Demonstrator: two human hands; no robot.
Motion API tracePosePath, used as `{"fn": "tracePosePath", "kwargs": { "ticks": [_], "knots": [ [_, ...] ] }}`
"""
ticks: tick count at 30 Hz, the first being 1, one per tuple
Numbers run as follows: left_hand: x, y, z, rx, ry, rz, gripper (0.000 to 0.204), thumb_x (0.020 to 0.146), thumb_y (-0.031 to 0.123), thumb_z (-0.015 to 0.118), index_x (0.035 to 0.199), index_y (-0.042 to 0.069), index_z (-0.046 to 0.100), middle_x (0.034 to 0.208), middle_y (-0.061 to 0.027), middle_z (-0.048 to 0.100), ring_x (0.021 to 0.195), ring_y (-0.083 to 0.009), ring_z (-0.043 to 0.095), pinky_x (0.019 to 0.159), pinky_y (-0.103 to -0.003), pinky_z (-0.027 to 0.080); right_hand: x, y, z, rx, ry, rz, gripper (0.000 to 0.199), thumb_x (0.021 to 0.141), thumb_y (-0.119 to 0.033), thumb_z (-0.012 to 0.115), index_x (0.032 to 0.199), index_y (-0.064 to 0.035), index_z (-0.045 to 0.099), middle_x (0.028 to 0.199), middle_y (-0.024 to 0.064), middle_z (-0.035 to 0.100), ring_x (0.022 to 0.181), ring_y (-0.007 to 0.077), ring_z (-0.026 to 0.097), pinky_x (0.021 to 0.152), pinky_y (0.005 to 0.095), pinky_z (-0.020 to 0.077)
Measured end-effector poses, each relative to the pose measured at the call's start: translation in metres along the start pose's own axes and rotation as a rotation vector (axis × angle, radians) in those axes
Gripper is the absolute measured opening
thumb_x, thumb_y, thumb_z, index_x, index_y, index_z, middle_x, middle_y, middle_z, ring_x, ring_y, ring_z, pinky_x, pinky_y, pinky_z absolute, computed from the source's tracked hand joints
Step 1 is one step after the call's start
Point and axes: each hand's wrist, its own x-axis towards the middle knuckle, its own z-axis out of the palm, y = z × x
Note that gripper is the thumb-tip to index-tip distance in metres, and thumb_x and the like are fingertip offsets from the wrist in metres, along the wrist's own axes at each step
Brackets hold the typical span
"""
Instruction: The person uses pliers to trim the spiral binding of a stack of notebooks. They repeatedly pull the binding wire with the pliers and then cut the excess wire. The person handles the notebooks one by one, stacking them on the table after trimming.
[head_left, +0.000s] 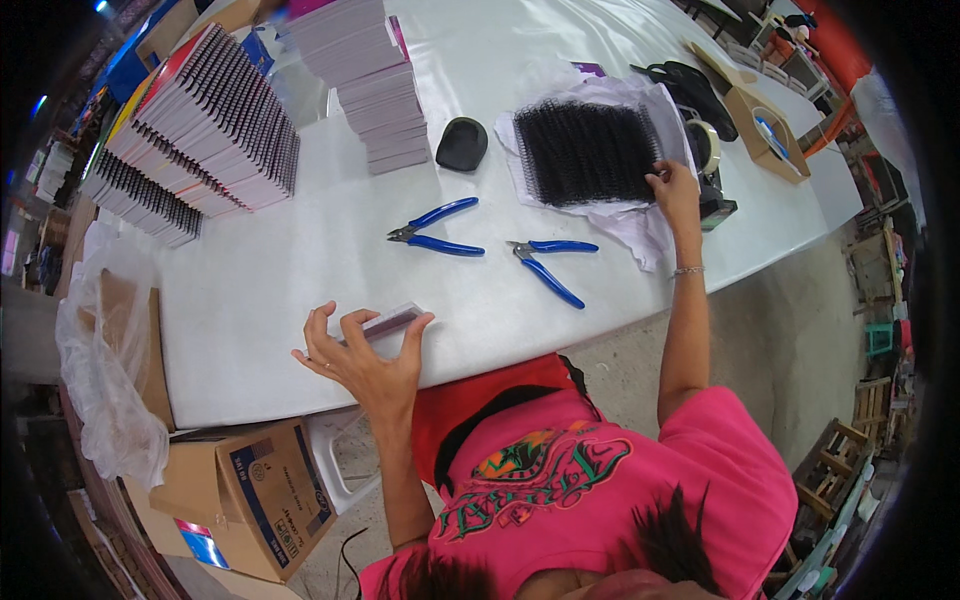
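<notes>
My left hand (372,368) is closed on a small, thin block of pages (396,321), its thumb at one end and fingers at the other, just over the table's near edge. At the right, my right hand (675,190) pinches the edge of a pile of black spiral binding coils (585,152). A single coil between those fingertips is too small to make out. White crumpled paper (640,232) lies under the coils. Between my hands rest two blue-handled cutting pliers (437,228), (550,262), both with handles spread. Beyond them sits a black, rounded object (462,144).
Tall stacks of spiral-bound notebooks (215,120) stand at the left of the white table (270,260), beside a stack of unbound page blocks (380,110). A tape dispenser (708,150) and an open cardboard box (765,135) are at the right. A large carton (250,495) stands below the left edge.
</notes>
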Motion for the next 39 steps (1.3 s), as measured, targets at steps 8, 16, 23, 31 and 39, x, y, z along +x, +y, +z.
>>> {"fn": "tracePosePath", "kwargs": {
  "ticks": [8, 16, 23, 31, 39],
  "knots": [
    [0.001, -0.001, 0.008, 0.023, 0.051, 0.012, 0.051, 0.07, 0.043, 0.091, 0.091, 0.01, 0.058, 0.134, -0.0088, 0.044, 0.135, -0.0334, 0.038, 0.113, -0.074, 0.014, 0.002, -0.002, 0.0, 0.087, 0.007, 0.024, 0.024, 0.086, -0.013, 0.074, 0.105, 0.001, 0.071, 0.088, 0.0174, 0.073, 0.084, 0.0312, 0.072, 0.079, 0.0405, 0.054],
    [0.004, 0.003, 0.005, 0.085, -0.029, 0.006, 0.05, 0.072, 0.043, 0.089, 0.092, 0.009, 0.059, 0.125, -0.0071, 0.051, 0.132, -0.0315, 0.04, 0.112, -0.069, 0.017, 0.003, -0.025, -0.01, 0.271, 0.256, -0.042, 0.023, 0.094, -0.016, 0.07, 0.109, 0.0014, 0.072, 0.093, 0.0156, 0.073, 0.084, 0.0237, 0.071, 0.08, 0.0352, 0.0549],
    [0.006, 0.005, 0.007, 0.057, 0.025, 0.002, 0.051, 0.068, 0.044, 0.09, 0.094, 0.011, 0.059, 0.11, -0.0068, 0.053, 0.116, -0.0311, 0.047, 0.109, -0.063, 0.025, -0.006, -0.087, -0.036, 1.089, 0.0, -0.017, 0.025, 0.096, -0.015, 0.074, 0.114, 0.0012, 0.071, 0.097, 0.0039, 0.069, 0.088, 0.013, 0.067, 0.082, 0.0253, 0.0553],
    [0.005, 0.003, 0.003, 0.019, 0.031, 0.015, 0.047, 0.071, 0.044, 0.088, 0.093, 0.012, 0.061, 0.102, -0.0056, 0.051, 0.111, -0.03, 0.045, 0.109, -0.063, 0.021, -0.063, -0.207, -0.042, 1.26, -0.757, -0.386, 0.029, 0.101, -0.015, 0.063, 0.126, -0.0006, 0.057, 0.09, 0.0047, 0.065, 0.084, 0.0129, 0.063, 0.08, 0.0278, 0.0524],
    [0.005, 0.004, 0.007, -0.026, 0.036, -0.022, 0.046, 0.071, 0.047, 0.086, 0.092, 0.014, 0.062, 0.102, -0.0032, 0.053, 0.111, -0.0294, 0.046, 0.106, -0.069, 0.021, -0.125, -0.246, -0.003, 0.758, -0.964, -0.659, 0.017, 0.095, -0.008, 0.066, 0.11, 0.0011, 0.064, 0.086, 0.0139, 0.067, 0.074, 0.0219, 0.057, 0.07, 0.0341, 0.0462]
  ]
}}
